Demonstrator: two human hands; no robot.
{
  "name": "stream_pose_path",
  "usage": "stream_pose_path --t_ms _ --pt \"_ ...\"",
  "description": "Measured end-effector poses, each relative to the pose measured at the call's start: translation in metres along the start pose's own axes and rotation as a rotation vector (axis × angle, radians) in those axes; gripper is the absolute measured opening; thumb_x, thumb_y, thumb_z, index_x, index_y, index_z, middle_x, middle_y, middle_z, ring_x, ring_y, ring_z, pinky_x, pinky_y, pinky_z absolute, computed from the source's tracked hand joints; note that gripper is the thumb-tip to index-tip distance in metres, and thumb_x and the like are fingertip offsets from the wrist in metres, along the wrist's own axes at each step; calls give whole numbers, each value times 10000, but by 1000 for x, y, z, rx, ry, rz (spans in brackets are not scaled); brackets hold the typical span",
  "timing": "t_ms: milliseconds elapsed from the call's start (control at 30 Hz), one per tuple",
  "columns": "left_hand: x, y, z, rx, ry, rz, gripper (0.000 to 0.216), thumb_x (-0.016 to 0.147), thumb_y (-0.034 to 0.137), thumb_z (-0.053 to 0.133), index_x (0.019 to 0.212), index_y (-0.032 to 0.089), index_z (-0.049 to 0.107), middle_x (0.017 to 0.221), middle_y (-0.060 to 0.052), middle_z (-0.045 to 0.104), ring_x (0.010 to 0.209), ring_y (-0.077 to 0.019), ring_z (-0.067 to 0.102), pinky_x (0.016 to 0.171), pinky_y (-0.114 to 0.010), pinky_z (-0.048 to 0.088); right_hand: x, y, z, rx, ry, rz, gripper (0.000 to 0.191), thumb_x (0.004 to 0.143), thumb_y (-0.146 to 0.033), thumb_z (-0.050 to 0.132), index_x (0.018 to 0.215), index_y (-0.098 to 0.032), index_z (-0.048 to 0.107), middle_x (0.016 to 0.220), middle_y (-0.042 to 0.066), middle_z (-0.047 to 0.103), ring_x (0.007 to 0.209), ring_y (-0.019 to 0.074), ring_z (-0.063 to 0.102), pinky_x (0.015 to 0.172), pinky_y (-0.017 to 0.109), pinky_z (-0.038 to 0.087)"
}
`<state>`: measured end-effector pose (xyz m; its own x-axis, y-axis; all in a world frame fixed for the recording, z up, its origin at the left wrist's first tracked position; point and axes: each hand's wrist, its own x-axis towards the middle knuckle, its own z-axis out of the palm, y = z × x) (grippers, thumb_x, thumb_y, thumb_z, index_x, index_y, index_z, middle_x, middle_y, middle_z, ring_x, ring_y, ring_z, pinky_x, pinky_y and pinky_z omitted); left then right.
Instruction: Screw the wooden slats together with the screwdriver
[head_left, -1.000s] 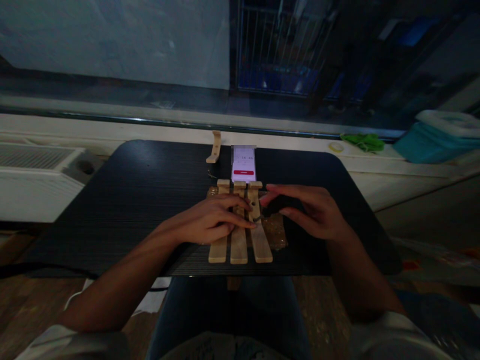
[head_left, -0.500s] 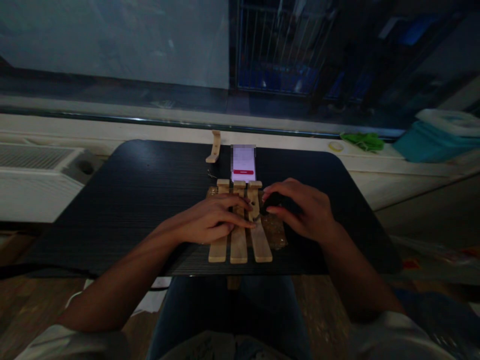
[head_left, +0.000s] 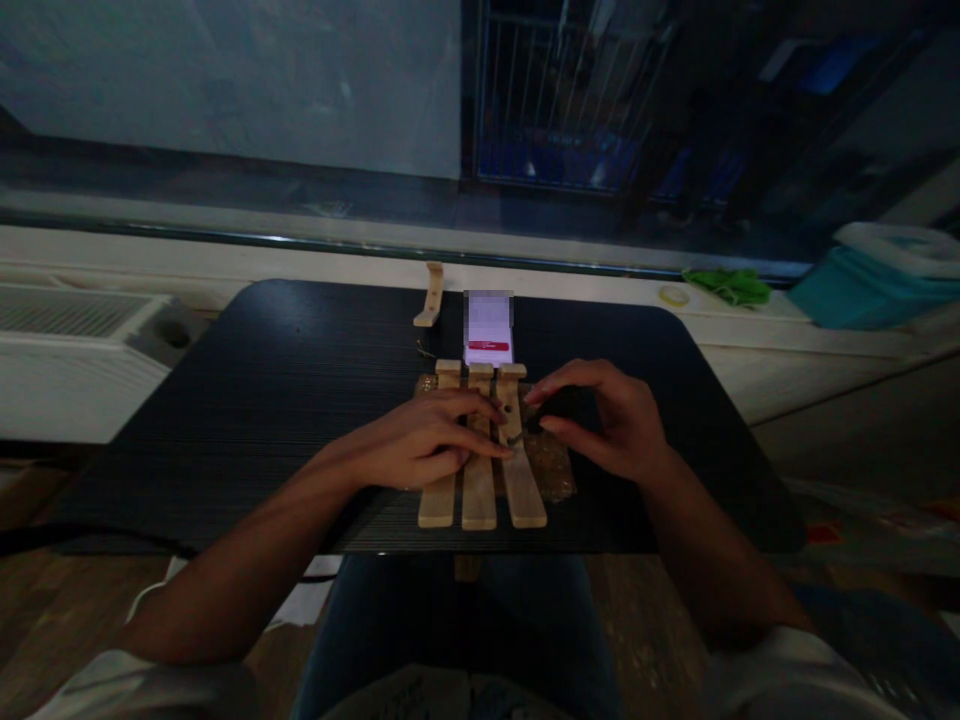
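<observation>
Three pale wooden pieces with upturned far ends lie side by side: a left piece, a middle piece and a right piece. Across them rests my left hand, fingers stretched and apart, two fingertips on the right piece. Near those fingertips a small, thin dark thing, perhaps metal, lies at the right piece; its kind is too blurred to tell. My right hand is curved just right of it, thumb and index fingertips apart, with no held thing visible. A hole shows in the right piece.
Bubble wrap lies under the wood on the black table. A lit phone stands beyond, beside another bent wooden piece. On the sill are a tape roll, a green cloth and a teal bin.
My right hand's fingertips have shifted slightly, and more of the thin dark thing shows. My left hand stays in place on the wood.
</observation>
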<state>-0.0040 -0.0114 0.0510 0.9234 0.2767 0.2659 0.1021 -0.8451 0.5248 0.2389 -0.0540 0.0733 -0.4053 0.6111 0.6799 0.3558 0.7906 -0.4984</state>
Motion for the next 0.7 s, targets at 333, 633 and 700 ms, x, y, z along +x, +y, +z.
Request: stream_pose_path --t_ms 333,633,700 --pt "0 0 1 -2 8 1 489 800 63 445 1183 266 672 1249 -79 575 1173 -220 536 1026 -429 430 5 -1 -8 121 -141 -170 302 856 -242 628 1152 -188 618 982 73 751 913 149 692 790 307 556" --pt "0 2 -2 -10 -7 -3 490 803 68 440 1199 251 664 1250 -91 578 1196 -219 525 1031 -429 423 1 -6 -18 205 -157 29 418 850 -164 628 1260 -225 576 1021 59 759 942 157 718 832 312 582" --pt "0 2 -2 -7 -4 -1 479 811 72 434 1191 244 669 1256 -94 577 1203 -218 521 1034 -424 421 1 -4 -17 212 -130 23 408 818 -160 672 1218 -213 604 982 55 762 922 158 719 834 312 577"
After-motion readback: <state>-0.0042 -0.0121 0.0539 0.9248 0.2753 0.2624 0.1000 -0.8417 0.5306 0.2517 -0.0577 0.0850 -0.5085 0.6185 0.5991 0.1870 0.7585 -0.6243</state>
